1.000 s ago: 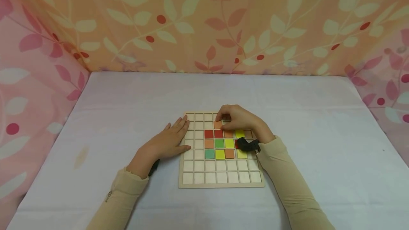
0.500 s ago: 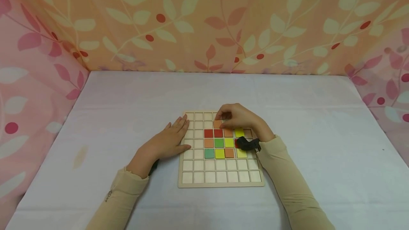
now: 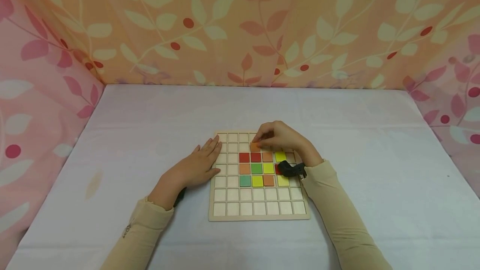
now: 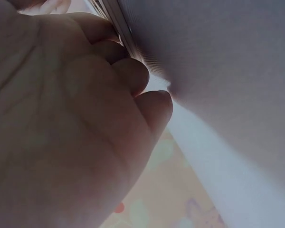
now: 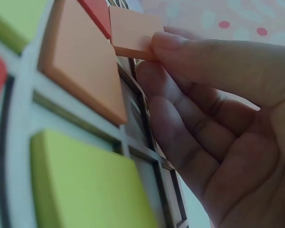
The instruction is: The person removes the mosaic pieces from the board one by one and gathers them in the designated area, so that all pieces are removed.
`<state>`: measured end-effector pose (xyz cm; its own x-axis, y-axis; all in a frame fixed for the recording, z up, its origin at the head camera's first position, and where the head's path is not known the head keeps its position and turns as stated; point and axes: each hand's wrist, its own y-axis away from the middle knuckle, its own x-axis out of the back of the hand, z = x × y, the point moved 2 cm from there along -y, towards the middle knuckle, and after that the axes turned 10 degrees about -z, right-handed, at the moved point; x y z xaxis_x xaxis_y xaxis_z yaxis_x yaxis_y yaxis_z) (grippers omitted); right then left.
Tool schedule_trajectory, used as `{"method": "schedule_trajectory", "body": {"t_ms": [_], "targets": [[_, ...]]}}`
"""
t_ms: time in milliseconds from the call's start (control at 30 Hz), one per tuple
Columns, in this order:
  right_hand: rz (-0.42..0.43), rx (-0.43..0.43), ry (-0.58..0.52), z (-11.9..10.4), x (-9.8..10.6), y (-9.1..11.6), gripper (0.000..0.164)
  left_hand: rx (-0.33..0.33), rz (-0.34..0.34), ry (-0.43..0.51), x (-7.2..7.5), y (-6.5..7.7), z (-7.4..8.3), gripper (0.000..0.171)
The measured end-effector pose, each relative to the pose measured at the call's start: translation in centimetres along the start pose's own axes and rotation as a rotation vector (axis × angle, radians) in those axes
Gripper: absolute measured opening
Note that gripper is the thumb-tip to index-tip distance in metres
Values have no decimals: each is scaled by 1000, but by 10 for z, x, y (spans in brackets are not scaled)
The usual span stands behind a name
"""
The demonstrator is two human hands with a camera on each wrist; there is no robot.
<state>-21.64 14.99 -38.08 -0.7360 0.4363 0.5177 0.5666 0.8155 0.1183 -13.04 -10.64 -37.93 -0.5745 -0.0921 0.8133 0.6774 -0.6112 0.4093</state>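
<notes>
A pale wooden grid board lies on the table, several of its cells filled with coloured square tiles. My right hand reaches over its far part and pinches an orange square tile by its edge, thumb on the near face. In the head view that orange tile sits at the second row from the far side, beside a red tile; whether it is fully out of its cell I cannot tell. My left hand lies flat with fingers extended, fingertips against the board's left edge.
Orange, green, yellow and red tiles fill the middle cells, among them a green tile and a teal tile. A black wrist strap hides some right-hand cells. White cloth covers the table; a patterned curtain stands behind.
My right thumb has shifted slightly away from me along the orange tile's edge. The left thumb has drawn back a little to the left. The board stays in place.
</notes>
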Motion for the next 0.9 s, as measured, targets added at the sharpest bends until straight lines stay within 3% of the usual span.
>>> {"method": "schedule_trajectory", "body": {"t_ms": [133, 300, 900], "targets": [[8, 0, -16, 1, 0, 0, 11, -12, 2, 22, -1, 0, -2, 64], [35, -7, -40, 3, 2, 1, 10, -20, 24, 5, -3, -2, -4, 68], [85, -37, -114, 6, 9, 19, 10, 45, 36, -68, -2, 1, -3, 66]]}}
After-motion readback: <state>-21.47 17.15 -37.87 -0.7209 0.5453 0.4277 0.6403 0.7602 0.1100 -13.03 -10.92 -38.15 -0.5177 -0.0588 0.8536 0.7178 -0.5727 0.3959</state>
